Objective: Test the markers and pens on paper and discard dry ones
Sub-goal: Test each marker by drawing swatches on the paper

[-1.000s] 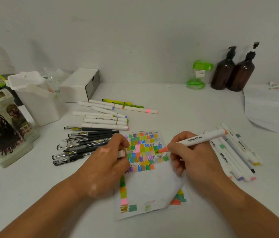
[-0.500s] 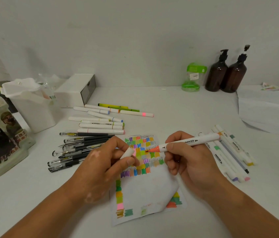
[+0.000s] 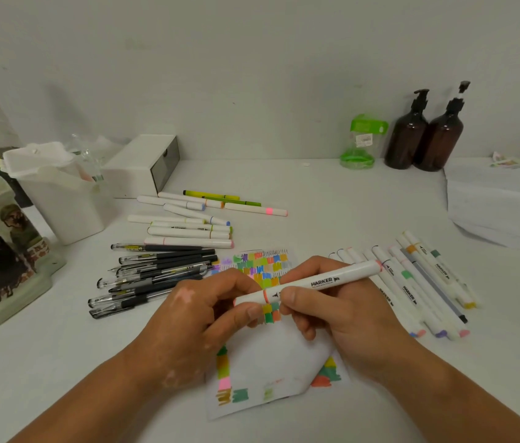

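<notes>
The marker (image 3: 313, 284) lies crosswise between both hands, just above the paper (image 3: 271, 362). Its long axis runs from the left hand (image 3: 194, 318) up and away past the right hand (image 3: 341, 311). The left hand pinches the capped end, and the right hand's fingers curl round the barrel. The marker is smooth white plastic and slim; the paper is thin, with one corner curled.

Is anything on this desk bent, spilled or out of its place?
Only the paper stands out. Its lower right corner, beside the right hand, curls up and over, and colour swatches show beneath the curl. Nothing looks spilled or broken.
</notes>
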